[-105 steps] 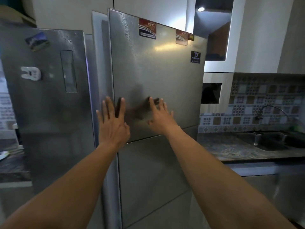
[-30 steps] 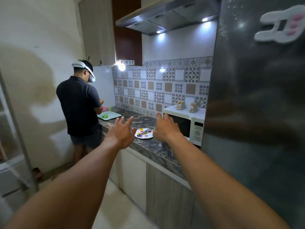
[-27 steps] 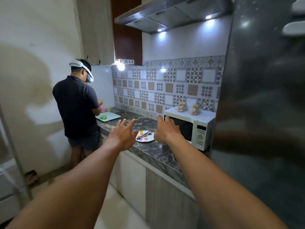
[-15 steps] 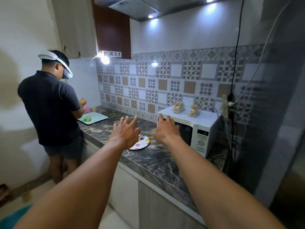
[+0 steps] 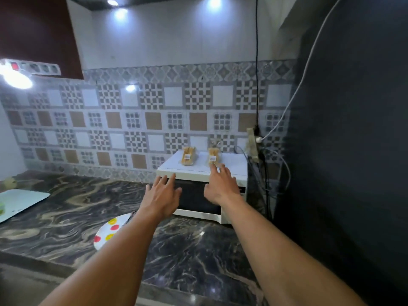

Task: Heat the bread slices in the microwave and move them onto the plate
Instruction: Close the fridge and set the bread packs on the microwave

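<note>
A white microwave (image 5: 194, 214) with a dark door stands shut on the marble counter against the tiled wall. Two wrapped packs of bread slices sit on its top: the left bread pack (image 5: 188, 155) and the right bread pack (image 5: 213, 156). My left hand (image 5: 162, 195) hovers with spread fingers in front of the door's left side. My right hand (image 5: 220, 186) reaches up with straight fingers, its fingertips just below the right pack. Both hands hold nothing. A white plate with red and yellow dots (image 5: 108, 233) lies on the counter, partly hidden under my left forearm.
A pale cutting board (image 5: 19, 203) lies at the counter's far left. The dark fridge side (image 5: 353, 151) rises close on the right. Cables and a power strip (image 5: 254, 146) hang between fridge and microwave. Marble counter (image 5: 187, 250) stretches in front.
I have turned from the fridge and come up to the counter; the microwave is now close. The other person has left the view. My right hand has risen toward the right bread pack.
</note>
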`<action>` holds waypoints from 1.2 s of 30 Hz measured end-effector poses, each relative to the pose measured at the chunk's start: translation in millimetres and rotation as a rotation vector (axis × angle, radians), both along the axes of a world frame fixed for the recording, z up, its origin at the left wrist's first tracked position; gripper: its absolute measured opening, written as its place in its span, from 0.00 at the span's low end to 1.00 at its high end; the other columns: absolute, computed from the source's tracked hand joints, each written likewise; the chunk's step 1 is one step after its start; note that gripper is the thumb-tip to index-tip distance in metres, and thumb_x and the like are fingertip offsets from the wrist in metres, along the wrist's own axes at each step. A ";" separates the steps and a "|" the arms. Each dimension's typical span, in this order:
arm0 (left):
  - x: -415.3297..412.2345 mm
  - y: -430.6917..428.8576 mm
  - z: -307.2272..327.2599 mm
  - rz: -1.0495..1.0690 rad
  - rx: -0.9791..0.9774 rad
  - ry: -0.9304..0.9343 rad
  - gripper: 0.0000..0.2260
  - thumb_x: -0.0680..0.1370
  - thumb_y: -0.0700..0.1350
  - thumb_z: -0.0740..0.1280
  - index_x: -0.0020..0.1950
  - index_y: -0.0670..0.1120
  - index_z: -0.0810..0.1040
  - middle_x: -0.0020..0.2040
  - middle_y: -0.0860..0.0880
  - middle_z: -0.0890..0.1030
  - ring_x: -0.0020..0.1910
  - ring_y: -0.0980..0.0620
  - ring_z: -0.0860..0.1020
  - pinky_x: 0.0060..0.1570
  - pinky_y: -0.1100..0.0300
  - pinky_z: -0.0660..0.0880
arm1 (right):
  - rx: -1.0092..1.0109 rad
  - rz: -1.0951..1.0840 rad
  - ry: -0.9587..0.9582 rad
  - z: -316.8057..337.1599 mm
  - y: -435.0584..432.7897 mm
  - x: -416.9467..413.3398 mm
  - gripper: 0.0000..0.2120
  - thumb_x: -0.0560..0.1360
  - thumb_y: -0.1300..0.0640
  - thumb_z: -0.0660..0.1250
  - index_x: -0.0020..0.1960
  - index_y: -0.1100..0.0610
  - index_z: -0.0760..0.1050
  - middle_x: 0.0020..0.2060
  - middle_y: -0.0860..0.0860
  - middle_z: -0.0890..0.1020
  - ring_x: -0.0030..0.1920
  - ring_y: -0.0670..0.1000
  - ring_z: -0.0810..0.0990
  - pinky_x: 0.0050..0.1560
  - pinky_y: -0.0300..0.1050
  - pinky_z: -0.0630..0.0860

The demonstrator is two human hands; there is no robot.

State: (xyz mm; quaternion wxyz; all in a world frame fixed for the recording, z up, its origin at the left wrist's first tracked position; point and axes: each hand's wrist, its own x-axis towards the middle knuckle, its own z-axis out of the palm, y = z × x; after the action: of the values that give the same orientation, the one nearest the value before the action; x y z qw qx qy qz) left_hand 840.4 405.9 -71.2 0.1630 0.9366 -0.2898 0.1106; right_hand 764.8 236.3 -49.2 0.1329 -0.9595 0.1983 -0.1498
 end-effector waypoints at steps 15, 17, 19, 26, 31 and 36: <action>104.7 -159.2 -111.2 -0.229 -0.104 0.445 0.24 0.85 0.53 0.57 0.77 0.40 0.66 0.72 0.38 0.73 0.71 0.39 0.71 0.67 0.52 0.67 | -0.069 -0.198 0.073 -84.2 -113.9 76.7 0.31 0.79 0.54 0.60 0.79 0.58 0.53 0.76 0.59 0.60 0.76 0.60 0.56 0.72 0.61 0.62; 113.4 -173.9 -121.5 -0.215 -0.107 0.480 0.21 0.84 0.50 0.58 0.73 0.39 0.71 0.69 0.37 0.76 0.69 0.38 0.73 0.65 0.51 0.69 | -0.093 -0.186 0.069 -91.6 -126.8 92.3 0.31 0.80 0.55 0.59 0.79 0.59 0.53 0.76 0.60 0.59 0.76 0.60 0.56 0.72 0.60 0.61; 123.7 -190.1 -129.2 -0.205 -0.111 0.507 0.18 0.83 0.49 0.60 0.68 0.39 0.74 0.65 0.37 0.78 0.64 0.38 0.75 0.61 0.50 0.72 | -0.114 -0.170 0.068 -95.0 -142.0 108.1 0.31 0.79 0.58 0.59 0.79 0.60 0.53 0.77 0.61 0.58 0.76 0.60 0.55 0.73 0.60 0.60; 147.0 -234.6 -158.3 -0.226 -0.250 0.650 0.14 0.80 0.51 0.67 0.61 0.44 0.79 0.55 0.44 0.84 0.56 0.43 0.81 0.53 0.58 0.75 | -0.135 -0.124 0.105 -107.7 -187.5 135.5 0.24 0.80 0.63 0.58 0.76 0.64 0.61 0.71 0.61 0.68 0.71 0.60 0.63 0.72 0.55 0.61; 151.2 -244.8 -157.2 -0.202 -0.301 0.558 0.14 0.81 0.49 0.66 0.39 0.42 0.76 0.36 0.46 0.79 0.40 0.43 0.78 0.39 0.56 0.70 | -0.201 -0.133 0.090 -109.2 -190.3 135.8 0.19 0.83 0.61 0.57 0.73 0.63 0.65 0.66 0.60 0.72 0.67 0.60 0.68 0.63 0.52 0.67; 150.2 -245.6 -159.1 -0.192 -0.362 0.583 0.13 0.81 0.46 0.67 0.39 0.40 0.78 0.35 0.43 0.80 0.39 0.41 0.79 0.41 0.53 0.76 | -0.214 -0.133 0.114 -107.6 -192.6 139.4 0.19 0.83 0.60 0.57 0.73 0.62 0.65 0.65 0.61 0.72 0.67 0.60 0.70 0.63 0.52 0.68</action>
State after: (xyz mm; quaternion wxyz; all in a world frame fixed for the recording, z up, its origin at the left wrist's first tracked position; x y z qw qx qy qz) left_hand 990.6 160.2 -230.3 0.4118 0.8532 -0.2934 -0.1278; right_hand 904.2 43.7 -156.8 0.0082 -0.9599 0.2516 -0.1237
